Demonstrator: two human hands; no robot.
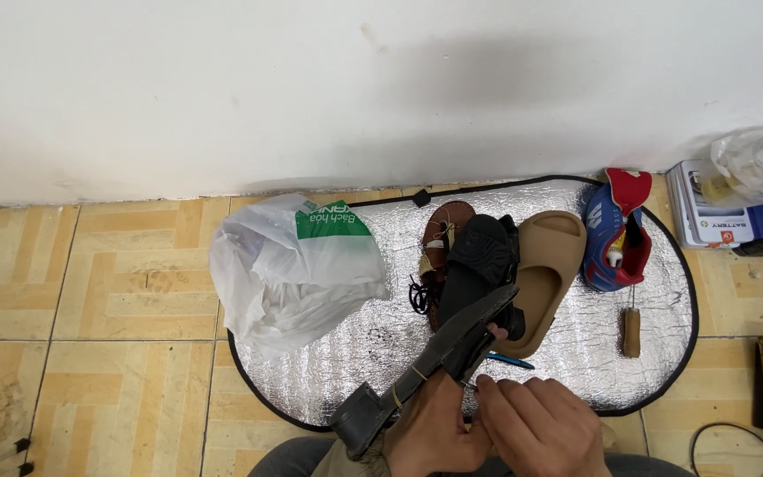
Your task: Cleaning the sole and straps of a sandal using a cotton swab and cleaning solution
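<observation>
My left hand grips a dark grey sandal held tilted, toe pointing up and right, with a yellow band around its heel end. My right hand rests beside it, fingertips pinched at the sandal's edge near the strap. Just beyond lie a black sandal, a brown sandal and a tan foam slide on a silver foil mat. A blue pen-like tool lies under the held sandal's toe.
A white plastic bag sits on the mat's left end. A blue and red shoe and a small wooden-handled tool lie at the right. Boxes and a clear bag stand by the wall. Tiled floor surrounds the mat.
</observation>
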